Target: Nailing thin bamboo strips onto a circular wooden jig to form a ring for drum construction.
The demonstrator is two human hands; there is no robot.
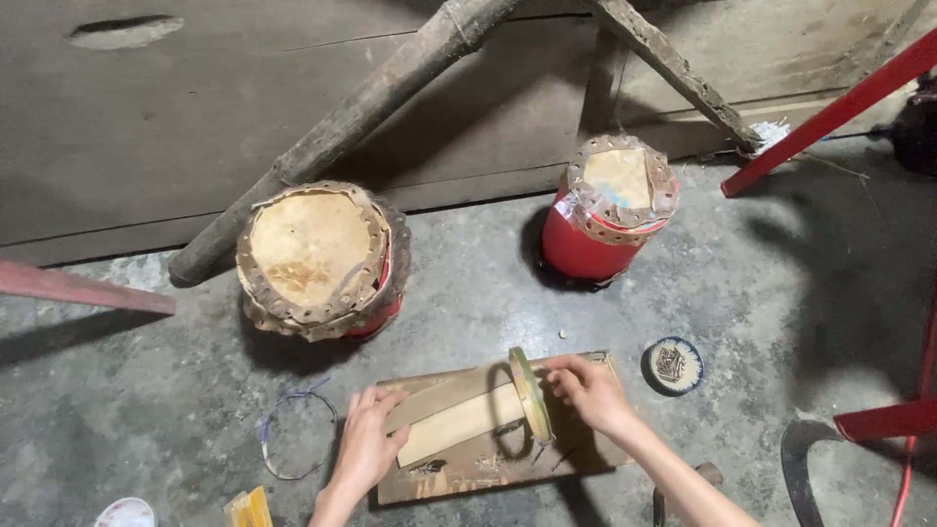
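My left hand (366,447) presses on the near end of a pale flat strip of hide (457,424) that lies on a brown wooden board (459,473) on the floor. My right hand (587,390) holds a thin round hoop (530,394) standing on edge across the strip's far end. Both hands rest on the board. A few small nails or pins lie on the board below the hoop.
Two red drums with raw hide tops stand behind, a large drum (317,256) and a small drum (610,207). A wire loop (293,429) lies at left, a round tin lid (673,364) at right. Log poles (361,117) and red metal bars (830,112) cross the concrete floor.
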